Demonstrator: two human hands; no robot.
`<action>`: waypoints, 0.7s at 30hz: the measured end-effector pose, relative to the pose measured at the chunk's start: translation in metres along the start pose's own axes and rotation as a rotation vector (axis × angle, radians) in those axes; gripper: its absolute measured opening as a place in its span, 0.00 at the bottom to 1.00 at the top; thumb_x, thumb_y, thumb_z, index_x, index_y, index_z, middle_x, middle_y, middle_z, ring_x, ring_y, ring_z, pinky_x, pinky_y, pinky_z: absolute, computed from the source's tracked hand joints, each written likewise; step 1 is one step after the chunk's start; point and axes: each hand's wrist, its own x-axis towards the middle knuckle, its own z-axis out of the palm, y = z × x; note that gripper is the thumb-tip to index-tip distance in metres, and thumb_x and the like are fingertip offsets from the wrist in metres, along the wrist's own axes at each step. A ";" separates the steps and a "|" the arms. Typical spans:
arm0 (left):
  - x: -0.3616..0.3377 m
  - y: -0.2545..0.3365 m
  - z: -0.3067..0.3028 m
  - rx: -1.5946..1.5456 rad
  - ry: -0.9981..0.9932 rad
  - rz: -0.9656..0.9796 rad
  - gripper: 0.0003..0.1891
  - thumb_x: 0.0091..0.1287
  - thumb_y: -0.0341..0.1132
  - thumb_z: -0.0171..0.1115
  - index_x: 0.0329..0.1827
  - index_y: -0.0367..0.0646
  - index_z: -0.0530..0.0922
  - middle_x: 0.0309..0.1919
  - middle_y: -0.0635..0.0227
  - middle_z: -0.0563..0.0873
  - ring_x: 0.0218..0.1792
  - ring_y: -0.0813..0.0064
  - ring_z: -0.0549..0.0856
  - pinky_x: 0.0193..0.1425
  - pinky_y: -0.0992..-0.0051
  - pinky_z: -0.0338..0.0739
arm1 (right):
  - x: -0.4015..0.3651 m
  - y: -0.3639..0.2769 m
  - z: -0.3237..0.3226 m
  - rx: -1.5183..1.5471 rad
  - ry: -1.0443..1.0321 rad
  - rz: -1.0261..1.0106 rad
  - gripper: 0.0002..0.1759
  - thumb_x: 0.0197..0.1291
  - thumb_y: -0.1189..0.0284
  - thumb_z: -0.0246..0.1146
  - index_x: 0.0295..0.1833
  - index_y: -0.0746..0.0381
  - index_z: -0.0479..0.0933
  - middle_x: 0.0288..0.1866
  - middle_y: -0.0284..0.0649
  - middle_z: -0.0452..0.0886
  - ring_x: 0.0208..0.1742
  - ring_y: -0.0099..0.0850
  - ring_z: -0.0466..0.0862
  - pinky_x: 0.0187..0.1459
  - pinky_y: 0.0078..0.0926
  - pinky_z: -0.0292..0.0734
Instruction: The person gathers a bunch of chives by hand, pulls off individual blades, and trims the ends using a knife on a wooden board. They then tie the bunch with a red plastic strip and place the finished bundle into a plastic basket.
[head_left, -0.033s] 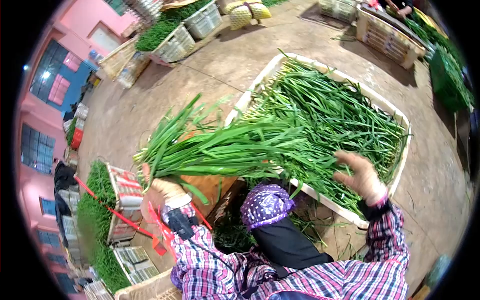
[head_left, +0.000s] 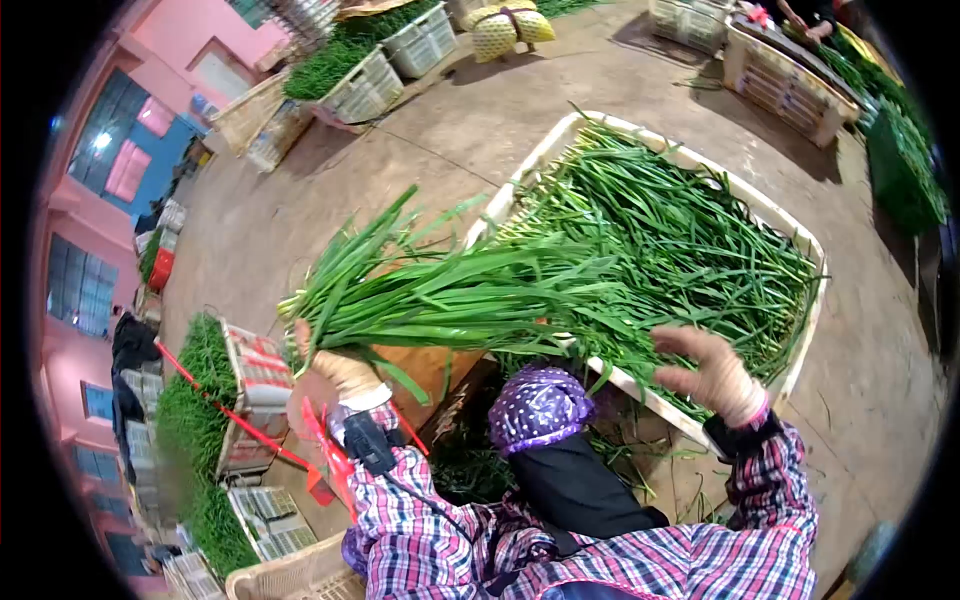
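A bunch of long green stalks (head_left: 440, 295) lies across an orange-brown board, its pale ends at the left and its leaves reaching over the white crate. My left hand (head_left: 340, 372), with tape round the fingers, is closed at the pale ends, partly hidden by leaves. Above the near right part of the crate (head_left: 655, 400) hovers my right hand (head_left: 708, 372), empty, its fingers apart and curved. Many more loose green stalks (head_left: 670, 230) fill that crate.
Crates of greens (head_left: 195, 400) stand at the left, with a red strap (head_left: 250, 432) across them. More crates (head_left: 365, 88) and a yellow sack (head_left: 510, 32) are at the back. Purple dotted cloth (head_left: 540, 408) sits close to my body. A person's hand (head_left: 820, 30) shows at the top right.
My right hand has moved slightly left and closer to my body. My left hand stays at the bunch. The whole view has shifted a little.
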 end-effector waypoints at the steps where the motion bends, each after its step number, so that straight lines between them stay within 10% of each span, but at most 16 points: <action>1: 0.000 0.001 0.003 0.033 0.042 0.001 0.24 0.62 0.50 0.57 0.52 0.40 0.77 0.48 0.62 0.82 0.46 0.66 0.80 0.53 0.64 0.74 | 0.003 -0.022 0.017 0.301 -0.169 0.022 0.37 0.51 0.71 0.72 0.66 0.64 0.66 0.56 0.45 0.79 0.56 0.39 0.79 0.58 0.31 0.73; 6: -0.055 0.049 0.050 -0.194 0.009 -0.055 0.19 0.61 0.49 0.61 0.43 0.42 0.77 0.39 0.64 0.83 0.41 0.68 0.81 0.51 0.69 0.74 | -0.012 -0.105 0.142 1.297 -0.514 0.007 0.51 0.51 0.50 0.70 0.73 0.61 0.52 0.69 0.48 0.62 0.69 0.41 0.62 0.67 0.41 0.60; 10: -0.081 0.076 0.038 -0.235 -0.094 -0.091 0.21 0.62 0.46 0.60 0.51 0.40 0.76 0.47 0.62 0.83 0.47 0.66 0.81 0.57 0.65 0.75 | 0.021 -0.155 0.206 1.703 -0.448 0.184 0.41 0.57 0.39 0.56 0.67 0.55 0.61 0.68 0.42 0.65 0.69 0.41 0.62 0.66 0.47 0.61; 12: -0.111 0.094 0.027 -0.075 -0.138 0.076 0.18 0.65 0.44 0.57 0.50 0.40 0.77 0.48 0.64 0.82 0.48 0.71 0.80 0.57 0.68 0.74 | 0.033 -0.173 0.205 1.790 -0.499 -0.133 0.42 0.56 0.37 0.55 0.67 0.54 0.62 0.67 0.39 0.68 0.69 0.40 0.63 0.66 0.52 0.61; 14: -0.138 0.111 0.012 -0.001 -0.017 0.041 0.21 0.64 0.45 0.59 0.53 0.39 0.76 0.49 0.63 0.81 0.49 0.71 0.80 0.58 0.71 0.73 | 0.038 -0.177 0.214 2.059 -0.489 -0.028 0.43 0.56 0.36 0.53 0.68 0.55 0.63 0.68 0.39 0.67 0.68 0.41 0.66 0.65 0.56 0.62; 15: -0.131 0.101 -0.036 -0.216 -0.147 -0.289 0.23 0.64 0.43 0.59 0.58 0.40 0.73 0.53 0.64 0.80 0.53 0.71 0.78 0.60 0.70 0.71 | 0.045 -0.173 0.225 2.113 -0.370 -0.018 0.40 0.58 0.38 0.52 0.67 0.55 0.65 0.67 0.40 0.69 0.66 0.40 0.69 0.65 0.56 0.63; 16: -0.150 0.103 -0.048 0.134 -0.139 0.020 0.27 0.62 0.38 0.62 0.64 0.40 0.68 0.55 0.65 0.78 0.56 0.71 0.77 0.62 0.69 0.70 | 0.061 -0.151 0.250 2.099 -0.257 -0.025 0.34 0.62 0.42 0.52 0.65 0.55 0.67 0.65 0.37 0.71 0.64 0.39 0.71 0.65 0.55 0.62; 21: -0.221 0.119 -0.066 -0.048 -0.136 -0.077 0.35 0.56 0.32 0.68 0.68 0.42 0.64 0.60 0.65 0.75 0.59 0.66 0.75 0.67 0.65 0.67 | 0.047 -0.151 0.266 2.090 -0.152 0.014 0.21 0.63 0.57 0.56 0.54 0.60 0.75 0.52 0.39 0.80 0.51 0.37 0.79 0.56 0.38 0.74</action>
